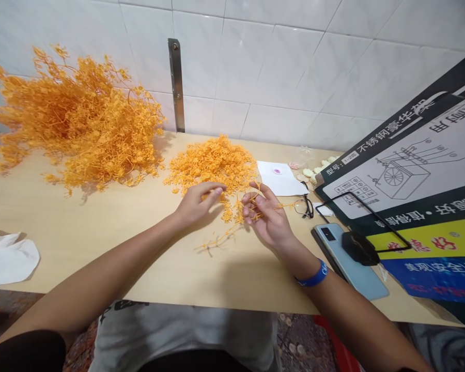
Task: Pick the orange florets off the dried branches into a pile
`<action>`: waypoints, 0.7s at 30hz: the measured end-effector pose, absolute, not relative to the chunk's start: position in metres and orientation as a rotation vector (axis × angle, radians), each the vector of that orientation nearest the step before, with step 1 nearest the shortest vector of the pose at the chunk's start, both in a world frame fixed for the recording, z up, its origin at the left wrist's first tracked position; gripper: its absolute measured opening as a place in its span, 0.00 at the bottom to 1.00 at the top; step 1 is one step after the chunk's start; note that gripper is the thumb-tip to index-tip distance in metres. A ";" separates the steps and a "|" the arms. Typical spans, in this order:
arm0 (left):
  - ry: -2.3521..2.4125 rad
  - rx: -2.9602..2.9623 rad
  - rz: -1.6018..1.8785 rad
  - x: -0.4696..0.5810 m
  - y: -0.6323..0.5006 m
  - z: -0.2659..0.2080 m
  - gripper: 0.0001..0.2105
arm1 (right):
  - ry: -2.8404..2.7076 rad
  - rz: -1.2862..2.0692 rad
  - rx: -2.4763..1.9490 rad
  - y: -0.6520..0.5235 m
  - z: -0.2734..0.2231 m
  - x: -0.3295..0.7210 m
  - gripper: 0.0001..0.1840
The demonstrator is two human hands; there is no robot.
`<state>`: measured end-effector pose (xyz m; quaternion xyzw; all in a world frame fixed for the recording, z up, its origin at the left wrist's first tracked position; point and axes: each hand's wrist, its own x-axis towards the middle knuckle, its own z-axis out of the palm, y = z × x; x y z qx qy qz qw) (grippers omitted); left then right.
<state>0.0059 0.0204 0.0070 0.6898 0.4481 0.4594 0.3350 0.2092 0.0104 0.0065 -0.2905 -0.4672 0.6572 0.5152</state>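
My right hand [269, 216] is closed around a thin orange artificial flower stem [220, 240]. One bare-looking end of the stem trails to the lower left over the table, and a strand sticks out to the right. Small orange blossoms [238, 209] hang by its fingertips. My left hand [199, 202] lies at the front edge of a heap of loose orange plastic flowers [215, 160]. Its fingers are stretched out, with the thumb a little apart from them, and nothing shows between them. A blue wristband [313, 275] circles my right wrist.
A big bushy bunch of orange artificial flower stems [89, 116] stands at the left. White paper [281, 181], glasses [304, 206], and a light-blue phone [351, 261] with a black stand [360, 248] are at right. A printed carton [414, 206] leans there. White cloth [11, 258] lies far left.
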 end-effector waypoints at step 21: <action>0.760 1.027 1.127 0.020 0.018 0.004 0.09 | -1.168 1.665 -0.611 0.017 0.007 0.212 0.32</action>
